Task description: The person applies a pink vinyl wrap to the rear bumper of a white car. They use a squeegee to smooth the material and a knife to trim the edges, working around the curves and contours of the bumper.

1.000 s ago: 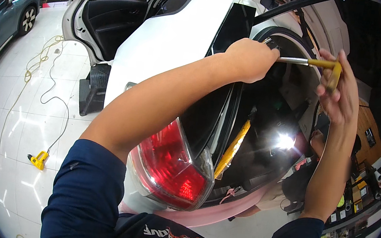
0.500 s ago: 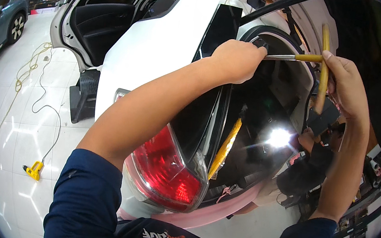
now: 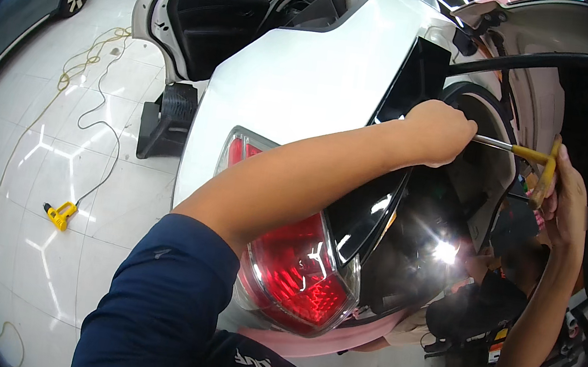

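Observation:
My left hand (image 3: 441,134) is closed around the metal shaft of a T-handled tool (image 3: 530,154), hiding the far end of the shaft. Its yellow crosspiece sits in the fingers of my right hand (image 3: 569,199), which are closed about it. Both hands are raised at the rear corner of a white car (image 3: 284,83), beside the dark opening at its back. A tall glossy black trim panel (image 3: 419,74) stands just beyond my left hand. Below my left forearm is the red tail light (image 3: 301,272); the forearm covers part of it.
A rear side door (image 3: 214,27) stands open. On the tiled floor at left lie a yellow corded power tool (image 3: 60,215) and a looped yellow hose (image 3: 64,78). Another car (image 3: 32,12) is parked beyond. A person (image 3: 485,299) is at the right, near a bright lamp (image 3: 445,252).
My view has shifted, so the car appears farther right and lower. The yellow crosspiece has turned to a different slant. Both hands keep hold of the tool.

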